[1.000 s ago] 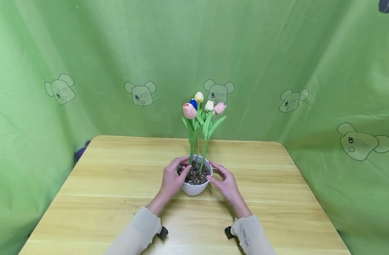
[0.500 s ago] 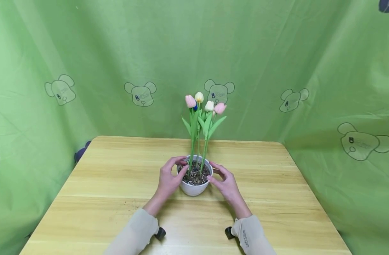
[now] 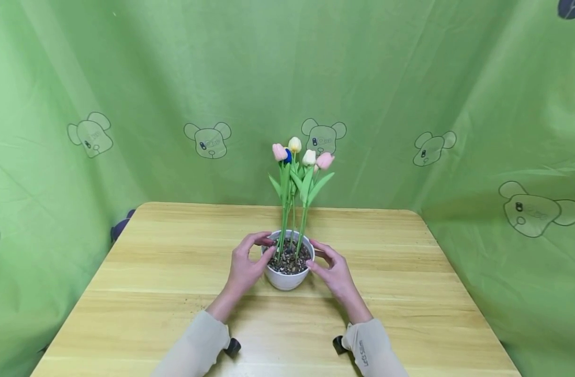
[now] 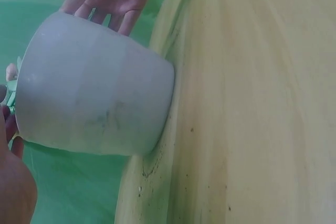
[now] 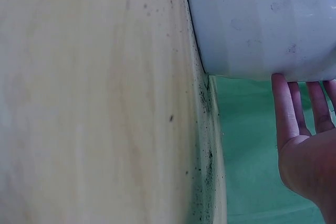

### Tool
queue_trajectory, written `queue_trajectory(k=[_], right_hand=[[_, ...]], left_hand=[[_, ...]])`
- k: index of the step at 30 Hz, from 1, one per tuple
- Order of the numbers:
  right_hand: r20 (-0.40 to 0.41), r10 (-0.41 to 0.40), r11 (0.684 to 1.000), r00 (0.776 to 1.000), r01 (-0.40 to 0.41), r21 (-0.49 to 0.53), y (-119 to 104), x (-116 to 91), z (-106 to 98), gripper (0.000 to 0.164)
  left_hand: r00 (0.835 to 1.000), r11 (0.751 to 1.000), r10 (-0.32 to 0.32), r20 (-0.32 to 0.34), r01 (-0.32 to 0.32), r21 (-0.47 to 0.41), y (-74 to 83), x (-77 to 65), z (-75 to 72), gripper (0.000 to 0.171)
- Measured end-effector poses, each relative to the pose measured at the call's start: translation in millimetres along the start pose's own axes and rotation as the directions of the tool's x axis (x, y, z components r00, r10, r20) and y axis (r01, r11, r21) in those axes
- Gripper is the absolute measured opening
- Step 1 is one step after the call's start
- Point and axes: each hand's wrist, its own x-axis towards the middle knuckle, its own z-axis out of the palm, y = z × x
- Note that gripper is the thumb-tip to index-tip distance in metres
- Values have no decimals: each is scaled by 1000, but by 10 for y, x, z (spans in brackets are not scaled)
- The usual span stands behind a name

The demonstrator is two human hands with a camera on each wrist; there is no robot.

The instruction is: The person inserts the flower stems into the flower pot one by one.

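A white flower pot (image 3: 284,281) filled with dark, gritty soil (image 3: 289,266) stands upright on the table. Artificial tulips rise from it: pink (image 3: 279,152), blue (image 3: 288,156), pale yellow (image 3: 294,144), white (image 3: 309,157) and another pink at the right. My left hand (image 3: 244,267) is at the pot's left rim, thumb and fingers spread apart with no stem between them. On the opposite side my right hand (image 3: 333,269) holds the pot, thumb at the rim and fingers against the outer wall. The right wrist view shows those fingers (image 5: 286,106) touching the pot's side.
A wooden table (image 3: 174,246) lies under the pot, with soil crumbs (image 3: 193,303) scattered left of the pot. Green curtain (image 3: 249,68) with bear-head prints surrounds the table. Black wrist devices (image 3: 233,347) hang at both sleeves.
My left hand has let go of the left pink tulip's stem and drawn back to the left. That tulip, earlier tilted forward, now stands straighter. The right hand has stayed put.
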Motion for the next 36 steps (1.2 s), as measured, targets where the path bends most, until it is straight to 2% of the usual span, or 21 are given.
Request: queue_trajectory(k=[5,12,20,27,29,32,34,36], right_hand=[[-2,-13,1000,1000,13,8,8,-1,15,58],[9,-27,1000,1000,27,3,14,7,33,58],[8,-34,999,999,34,-2,0,17,36,58],[11,-10,1000,1000,10,-15,-6,16,58,59],[23,2,999,1000,-1,-49,-26,19,56,59],[56,9,988,998,-1,-152,-87,21,24,60],[87,-4,968,996,25,-249,-121,13,-35,60],[116,-12,931,993,54,-362,-146,-2,-133,62]], left_hand=[[999,998,-10,48,7,70,-9,-49,-81,38],[991,982,-47,122,23,189,-40,-182,-220,42],[984,988,-96,149,76,131,-81,-240,-256,42],[984,987,-83,158,59,148,-108,-256,-278,39],[982,984,-76,171,47,170,-108,-259,-313,40],[977,976,-68,200,23,217,-109,-259,-413,42],[971,964,-69,228,6,264,-130,-258,-510,45],[960,946,-83,267,-8,325,-159,-249,-636,49]])
